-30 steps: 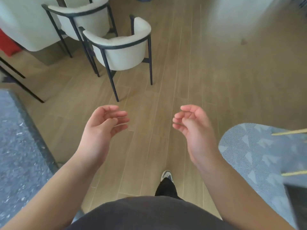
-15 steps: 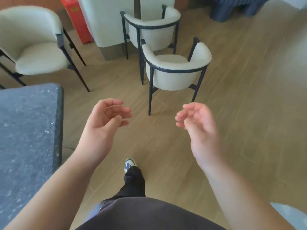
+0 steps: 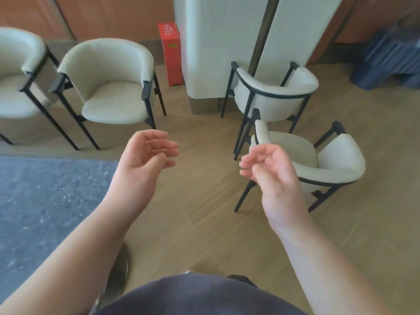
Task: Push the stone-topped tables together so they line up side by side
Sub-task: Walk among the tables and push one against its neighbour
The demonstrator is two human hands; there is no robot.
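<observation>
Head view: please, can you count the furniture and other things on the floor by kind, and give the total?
Cream armchairs with black frames: 4
Stone-topped table: 1
Red box by the pillar: 1
Blue ribbed object at the far right, blurred: 1
Total: 7
Both the left hand and the right hand hold nothing.

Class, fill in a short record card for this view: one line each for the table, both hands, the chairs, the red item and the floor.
table: grey stone-topped table, lower left, one corner in view
left hand: raised, fingers loosely curled, holds nothing, apart from the table
right hand: raised, loosely curled, holds nothing
chairs: four cream chairs with dark frames, nearest behind the right hand
red item: red box beside a white pillar
floor: wood planks
</observation>
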